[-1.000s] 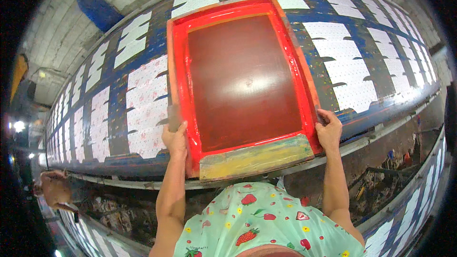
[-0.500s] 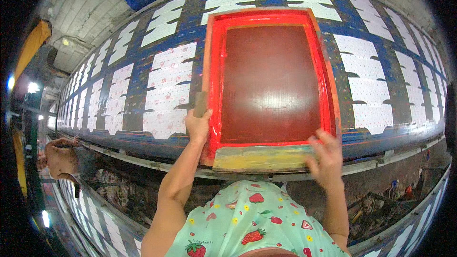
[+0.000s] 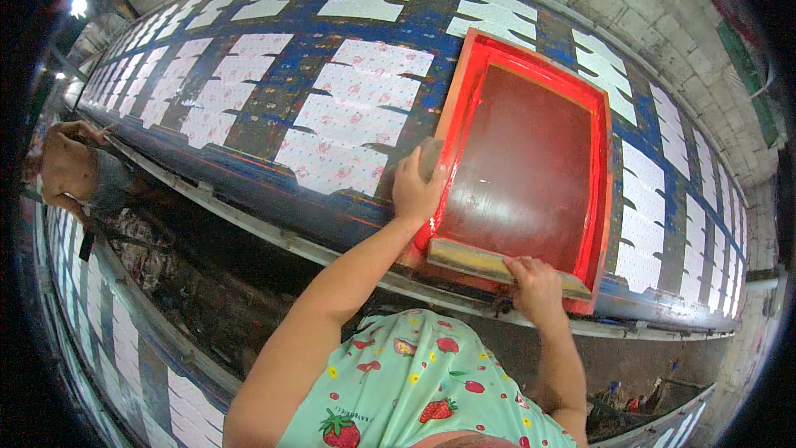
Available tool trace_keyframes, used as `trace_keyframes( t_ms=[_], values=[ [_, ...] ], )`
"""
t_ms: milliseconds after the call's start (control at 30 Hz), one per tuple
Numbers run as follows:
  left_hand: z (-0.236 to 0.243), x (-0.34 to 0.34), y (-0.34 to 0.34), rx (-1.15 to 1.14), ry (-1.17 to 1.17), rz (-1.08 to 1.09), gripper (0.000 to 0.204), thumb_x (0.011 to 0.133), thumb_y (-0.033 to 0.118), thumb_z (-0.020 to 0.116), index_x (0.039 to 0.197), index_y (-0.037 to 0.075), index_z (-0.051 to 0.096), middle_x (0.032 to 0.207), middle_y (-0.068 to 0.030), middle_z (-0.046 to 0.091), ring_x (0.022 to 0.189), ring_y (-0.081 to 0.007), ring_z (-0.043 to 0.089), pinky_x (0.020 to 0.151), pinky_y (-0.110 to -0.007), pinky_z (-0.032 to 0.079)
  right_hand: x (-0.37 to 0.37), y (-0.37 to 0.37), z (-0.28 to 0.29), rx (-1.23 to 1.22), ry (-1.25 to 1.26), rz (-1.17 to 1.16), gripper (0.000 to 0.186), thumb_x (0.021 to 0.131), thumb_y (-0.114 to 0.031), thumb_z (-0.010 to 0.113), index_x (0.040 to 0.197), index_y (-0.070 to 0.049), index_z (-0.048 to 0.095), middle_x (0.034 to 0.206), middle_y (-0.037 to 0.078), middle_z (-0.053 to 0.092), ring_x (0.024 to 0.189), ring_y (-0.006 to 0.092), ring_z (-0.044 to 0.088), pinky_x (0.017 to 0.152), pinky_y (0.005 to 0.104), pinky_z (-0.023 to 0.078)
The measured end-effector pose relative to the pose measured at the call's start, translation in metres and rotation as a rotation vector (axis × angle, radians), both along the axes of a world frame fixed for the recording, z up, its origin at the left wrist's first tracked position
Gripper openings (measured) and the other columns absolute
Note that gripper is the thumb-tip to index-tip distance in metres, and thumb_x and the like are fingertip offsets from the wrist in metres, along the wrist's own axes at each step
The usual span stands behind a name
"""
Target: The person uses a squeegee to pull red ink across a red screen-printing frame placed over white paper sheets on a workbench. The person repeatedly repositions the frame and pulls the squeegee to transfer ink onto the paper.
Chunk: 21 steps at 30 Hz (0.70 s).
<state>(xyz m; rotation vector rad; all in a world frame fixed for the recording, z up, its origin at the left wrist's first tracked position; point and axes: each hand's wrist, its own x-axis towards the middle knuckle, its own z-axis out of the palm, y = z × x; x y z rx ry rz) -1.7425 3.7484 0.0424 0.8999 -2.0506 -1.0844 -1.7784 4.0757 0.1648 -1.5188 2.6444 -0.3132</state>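
Currently, my left hand [image 3: 419, 189] clasps the left side of the red-rimmed screen [image 3: 526, 162], right of centre on the long table [image 3: 292, 91], and my right hand [image 3: 537, 289] pinches the yellowish board [image 3: 477, 260] at its near end, so uneven pulling could skew it.

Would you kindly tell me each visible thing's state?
Red rectangular screen frame, held at its left side.
Yellow-grey flat bar, along the frame's near end.
Left hand, gripping the frame's grey-brown side block.
Right hand, gripping the flat bar.
White patterned fabric pieces, laid flat in rows.
White lamp, lit.
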Motion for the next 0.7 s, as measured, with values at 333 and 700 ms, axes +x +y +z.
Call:
trace_keyframes(
  t_ms=[333, 700],
  values=[
    [-0.01, 0.001, -0.003, -0.029, 0.07, -0.047, 0.055, 0.106, 0.02, 0.069, 0.155, -0.003, 0.063, 0.145, -0.0294, 0.068, 0.138, -0.045, 0.064, 0.121, -0.052, 0.048, 0.017, 0.008, 0.008, 0.15, -0.077, -0.125, 0.046, 0.086, -0.008, 0.08, 0.132, -0.015, 0.08, 0.122, 0.017, 0.08, 0.111, 0.0384, 0.077, 0.093, 0.0524, 0.062],
    [-0.01, -0.001, -0.005, -0.029, 0.014, -0.054, 0.058, 0.106, 0.018, 0.071, 0.157, -0.005, 0.059, 0.143, -0.0299, 0.067, 0.136, -0.0466, 0.064, 0.118, -0.053, 0.05, -0.018, -0.012, -0.034, -0.139, 0.183, -0.116, 0.047, 0.083, -0.001, 0.073, 0.128, -0.012, 0.08, 0.123, 0.009, 0.079, 0.108, 0.0323, 0.077, 0.094, 0.0473, 0.06]
  ],
)
